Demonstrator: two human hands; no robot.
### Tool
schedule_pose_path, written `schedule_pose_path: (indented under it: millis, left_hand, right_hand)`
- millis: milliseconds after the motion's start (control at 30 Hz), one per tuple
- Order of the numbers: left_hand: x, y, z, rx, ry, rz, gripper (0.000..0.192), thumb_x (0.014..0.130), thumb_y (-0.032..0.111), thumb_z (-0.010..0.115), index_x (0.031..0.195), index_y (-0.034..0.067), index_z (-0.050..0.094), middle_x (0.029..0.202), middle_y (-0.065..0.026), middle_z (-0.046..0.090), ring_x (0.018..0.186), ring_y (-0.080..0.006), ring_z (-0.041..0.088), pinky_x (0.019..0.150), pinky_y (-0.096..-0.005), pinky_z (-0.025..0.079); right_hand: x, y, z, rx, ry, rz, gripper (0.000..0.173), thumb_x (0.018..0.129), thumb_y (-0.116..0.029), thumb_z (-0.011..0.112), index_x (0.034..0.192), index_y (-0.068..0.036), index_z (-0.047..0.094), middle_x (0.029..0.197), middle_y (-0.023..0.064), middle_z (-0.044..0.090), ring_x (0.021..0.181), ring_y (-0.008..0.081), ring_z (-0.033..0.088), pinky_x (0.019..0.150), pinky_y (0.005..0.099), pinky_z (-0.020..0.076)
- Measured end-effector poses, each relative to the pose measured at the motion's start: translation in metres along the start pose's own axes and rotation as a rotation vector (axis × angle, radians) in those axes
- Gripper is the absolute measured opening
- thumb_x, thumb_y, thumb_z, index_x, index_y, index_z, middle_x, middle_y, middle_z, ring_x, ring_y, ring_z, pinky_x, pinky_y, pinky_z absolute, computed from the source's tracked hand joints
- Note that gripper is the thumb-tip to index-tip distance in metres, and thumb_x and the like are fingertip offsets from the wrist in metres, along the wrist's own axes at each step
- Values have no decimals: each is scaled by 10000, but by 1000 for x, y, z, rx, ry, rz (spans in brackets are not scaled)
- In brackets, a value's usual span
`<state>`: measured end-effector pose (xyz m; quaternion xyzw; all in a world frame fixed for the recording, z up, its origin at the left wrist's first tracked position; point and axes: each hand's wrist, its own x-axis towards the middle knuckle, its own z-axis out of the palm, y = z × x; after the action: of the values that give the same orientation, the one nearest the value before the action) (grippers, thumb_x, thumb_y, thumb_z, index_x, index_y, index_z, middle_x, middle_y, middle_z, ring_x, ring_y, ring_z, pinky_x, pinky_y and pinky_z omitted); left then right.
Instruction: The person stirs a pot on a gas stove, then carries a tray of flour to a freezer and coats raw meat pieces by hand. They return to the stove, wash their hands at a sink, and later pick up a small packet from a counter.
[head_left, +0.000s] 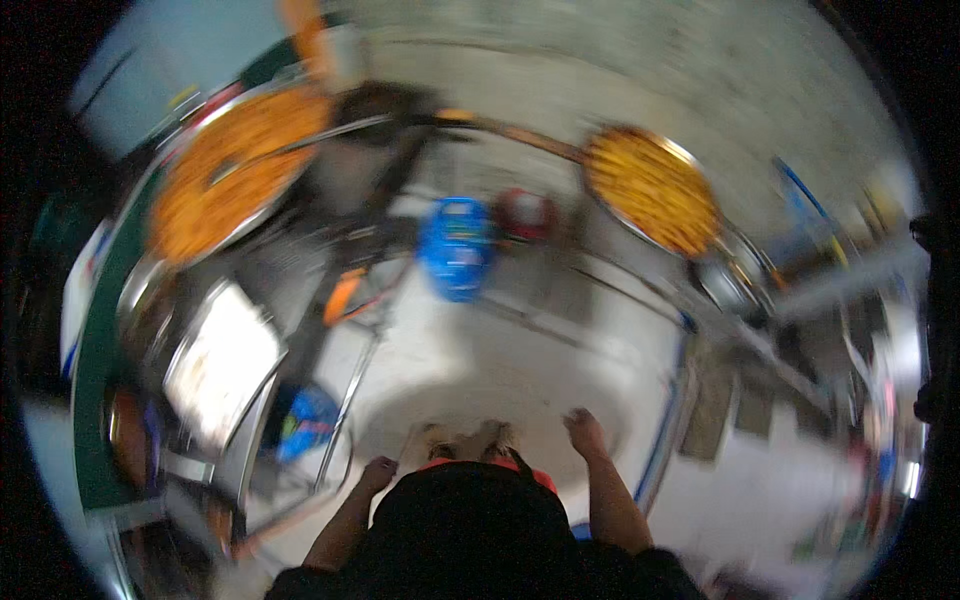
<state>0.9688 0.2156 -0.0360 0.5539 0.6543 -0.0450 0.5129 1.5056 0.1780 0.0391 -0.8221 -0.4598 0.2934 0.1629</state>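
My left hand (381, 474) hangs low beside my body, near a thin metal frame leg (352, 382). Out over the pale floor (525, 382) is my right hand (585, 433), its fingers seeming loosely curled. I see nothing held in either hand, but blur hides how the fingers are set. Ahead stands a blue gas cylinder (456, 251), with a dark red round object (523, 214) close beside it. A wide round pan (251, 219) at the upper left holds orange food (259, 150), and a long-handled utensil (322, 135) lies across it.
Yellow pieces of food (649, 187) fill another round pan (679, 150) at the upper right. A shiny metal surface (225, 367) and a blue bag-like object (309, 420) are on my left. To my right runs a blue-edged raised border (664, 427).
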Motion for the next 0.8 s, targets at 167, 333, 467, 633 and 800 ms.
schedule_pose_path:
  millis: [167, 333, 467, 633, 800]
  left_hand:
    - [112, 179, -53, -67, -79, 297, 270, 883, 254, 590, 976, 7, 645, 797, -107, 683, 666, -169, 648, 631, -294, 522]
    - [170, 304, -49, 399, 82, 173, 267, 840, 277, 613, 888, 24, 686, 694, -103, 670, 628, -179, 645, 596, -337, 511]
    - [193, 383, 49, 271, -180, 52, 254, 863, 308, 614, 908, 60, 645, 709, -93, 664, 545, -148, 592, 452, -332, 466]
    - [169, 513, 285, 524, -273, 313, 265, 834, 289, 638, 907, 34, 643, 790, -101, 669, 638, -179, 624, 593, -336, 527]
    - [106, 692, 467, 496, -557, 845, 390, 770, 78, 701, 1145, 32, 604, 859, -108, 700, 798, -172, 670, 719, -313, 529]
  right_hand:
    - [-29, 85, -61, 414, 240, 325, 331, 901, -296, 592, 1070, -13, 626, 955, 200, 675, 905, 389, 635, 761, 441, 499]
    - [-130, 214, -61, 284, 388, 654, 433, 925, -426, 544, 991, -7, 631, 831, 200, 660, 737, 344, 647, 664, 452, 484]
    - [-237, 309, -50, 497, 313, 1057, 593, 882, -569, 520, 905, 7, 658, 817, 214, 664, 704, 343, 657, 661, 438, 499]
    - [-299, 416, -76, 256, 340, 1163, 491, 832, -472, 601, 839, 13, 677, 758, 203, 665, 663, 316, 662, 644, 393, 514]
    - [-251, 508, -157, 652, 469, 1254, 356, 789, -367, 673, 824, -13, 678, 747, 150, 667, 629, 228, 643, 603, 349, 521]
